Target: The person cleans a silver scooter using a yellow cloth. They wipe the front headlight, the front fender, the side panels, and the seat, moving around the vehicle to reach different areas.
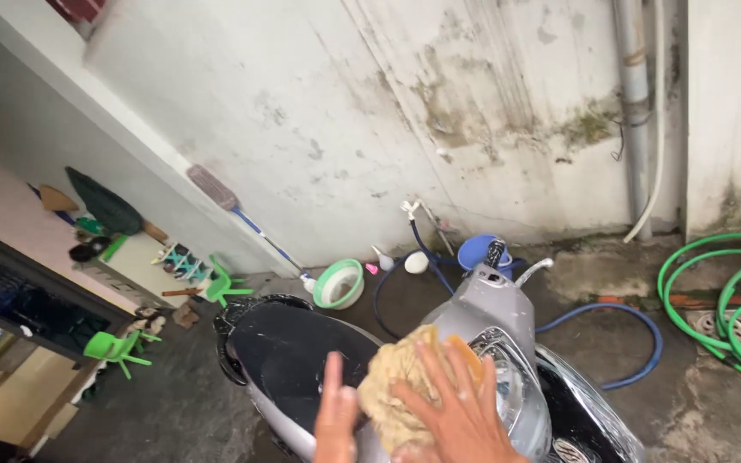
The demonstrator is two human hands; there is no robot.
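Observation:
A grey scooter (492, 302) with a wet black seat (289, 351) stands below me on a wet concrete floor. My right hand (456, 411) lies flat with spread fingers on a tan, soapy sponge cloth (400, 377), pressing it against the scooter's body between the seat and the handlebar. My left hand (336, 420) rests beside the cloth at its left edge, fingers pointing up and touching it.
A coiled green hose (722, 300) lies at the right near a floor drain. A blue hose (636, 330) curls behind the scooter. A green-and-white basin (339, 285), a blue bucket (478, 250), a long-handled brush (233, 210) and green plastic chairs (113, 350) stand along the stained wall.

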